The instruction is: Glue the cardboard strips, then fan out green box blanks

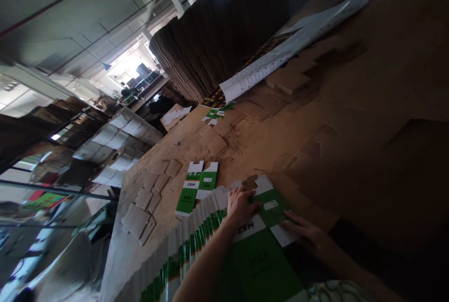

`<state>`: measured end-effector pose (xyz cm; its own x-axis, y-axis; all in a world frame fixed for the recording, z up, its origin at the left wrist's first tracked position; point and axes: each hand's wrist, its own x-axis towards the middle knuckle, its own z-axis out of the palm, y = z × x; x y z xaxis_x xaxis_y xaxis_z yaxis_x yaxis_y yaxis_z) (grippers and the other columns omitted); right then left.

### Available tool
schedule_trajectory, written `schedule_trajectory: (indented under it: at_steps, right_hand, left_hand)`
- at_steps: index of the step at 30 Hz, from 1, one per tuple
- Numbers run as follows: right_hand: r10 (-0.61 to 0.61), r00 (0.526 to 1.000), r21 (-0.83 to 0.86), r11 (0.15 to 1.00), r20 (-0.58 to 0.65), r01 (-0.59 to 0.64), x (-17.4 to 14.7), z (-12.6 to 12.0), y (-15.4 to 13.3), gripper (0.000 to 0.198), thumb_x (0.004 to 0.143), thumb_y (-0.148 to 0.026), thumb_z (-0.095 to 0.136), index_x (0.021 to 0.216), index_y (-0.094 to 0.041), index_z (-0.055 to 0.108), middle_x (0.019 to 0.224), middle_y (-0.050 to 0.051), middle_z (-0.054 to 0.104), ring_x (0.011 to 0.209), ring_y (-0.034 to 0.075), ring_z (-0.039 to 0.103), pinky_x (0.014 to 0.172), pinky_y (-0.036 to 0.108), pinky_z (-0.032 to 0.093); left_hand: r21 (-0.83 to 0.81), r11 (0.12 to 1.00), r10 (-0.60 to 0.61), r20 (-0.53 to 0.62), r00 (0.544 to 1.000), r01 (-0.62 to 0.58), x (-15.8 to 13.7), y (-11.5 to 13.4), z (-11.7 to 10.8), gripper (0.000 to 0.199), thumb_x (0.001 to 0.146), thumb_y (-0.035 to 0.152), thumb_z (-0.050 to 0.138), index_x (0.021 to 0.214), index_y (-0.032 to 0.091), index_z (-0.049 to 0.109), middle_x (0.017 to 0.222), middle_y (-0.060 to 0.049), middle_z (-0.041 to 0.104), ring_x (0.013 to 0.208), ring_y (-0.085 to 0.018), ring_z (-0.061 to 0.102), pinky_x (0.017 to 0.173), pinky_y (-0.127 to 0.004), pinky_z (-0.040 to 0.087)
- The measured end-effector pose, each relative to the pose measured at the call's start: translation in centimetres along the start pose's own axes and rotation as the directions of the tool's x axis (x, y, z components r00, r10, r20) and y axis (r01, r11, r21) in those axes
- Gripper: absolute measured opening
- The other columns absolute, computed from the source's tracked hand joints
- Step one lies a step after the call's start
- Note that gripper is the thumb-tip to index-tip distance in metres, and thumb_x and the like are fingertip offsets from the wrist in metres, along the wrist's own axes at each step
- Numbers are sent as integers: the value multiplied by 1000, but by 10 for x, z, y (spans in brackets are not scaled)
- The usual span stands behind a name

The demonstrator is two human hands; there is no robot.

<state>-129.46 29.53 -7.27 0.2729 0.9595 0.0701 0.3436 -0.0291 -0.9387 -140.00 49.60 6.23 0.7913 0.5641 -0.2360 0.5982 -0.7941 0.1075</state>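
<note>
A long row of flat, folded green-and-white cartons (187, 250) leans in overlapping layers along the front of the table. The nearest carton (268, 257) lies face up with "MSI" lettering and a green panel with a small white label. My left hand (240, 204) is over its flapped top end, fingers curled at the edge and thumb on the printed face. At the right-hand panel, my right hand (305, 232) touches the edge with fingers stretched out and apart. Beyond the row, another flat green-and-white carton (189, 193) rests on the table.
Brown cardboard scraps (140, 215) lie on the wooden table (245, 152), left and further back. A rolled printed sheet (259, 70) stretches across the back, before a tall stack of cardboard (196, 54). White rolls or bundles (112, 140) stand beyond the left edge.
</note>
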Motion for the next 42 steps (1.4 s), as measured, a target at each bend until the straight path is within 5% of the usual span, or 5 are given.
schedule_trajectory:
  at_steps: [14, 25, 33, 38, 42]
  right_hand:
    - [20, 883, -538, 786, -469, -304, -31, -84, 26, 54, 77, -32, 47, 129, -28, 62, 145, 15, 49, 139, 45, 30, 106, 71, 21]
    - [299, 913, 250, 940, -277, -232, 18, -76, -96, 61, 79, -57, 44, 123, -19, 63, 127, 13, 66, 113, 32, 63, 96, 44, 50]
    - [544, 820, 434, 704, 177, -561, -3, -9, -69, 49, 65, -69, 57, 69, -21, 66, 72, 9, 75, 76, 30, 72, 69, 39, 57]
    - [673, 715, 388, 721, -191, -575, -21, -62, -34, 44, 67, -68, 52, 61, -25, 57, 67, 9, 72, 72, 29, 71, 64, 35, 55]
    - [355, 844, 94, 933, -401, -348, -16, -63, -41, 31, 74, -51, 54, 75, -24, 69, 87, 11, 77, 91, 33, 70, 84, 41, 54]
  left_hand:
    - [26, 1000, -3, -1, 1000, 3, 5, 5, -1, 29, 81, 46, 66, 104, 29, 67, 111, -3, 64, 107, -26, 54, 93, -41, 41]
    - [-351, 910, -331, -290, 898, 222, 17, 13, -30, 52, 97, 41, 39, 145, 23, 30, 144, -12, 42, 133, -24, 39, 108, -39, 34]
    - [-25, 1000, 1, -175, 984, -5, 9, 23, -5, 15, 90, 33, 57, 99, 27, 66, 125, -1, 63, 123, -25, 44, 104, -45, 31]
    - [-1, 1000, 7, -97, 995, -7, 6, 13, -4, 22, 93, 32, 52, 82, 25, 70, 97, -1, 72, 98, -22, 56, 90, -35, 40]
    - [-48, 999, 18, -102, 995, -23, 6, 8, -6, 33, 100, 27, 35, 107, 24, 67, 103, -3, 72, 94, -19, 61, 90, -32, 42]
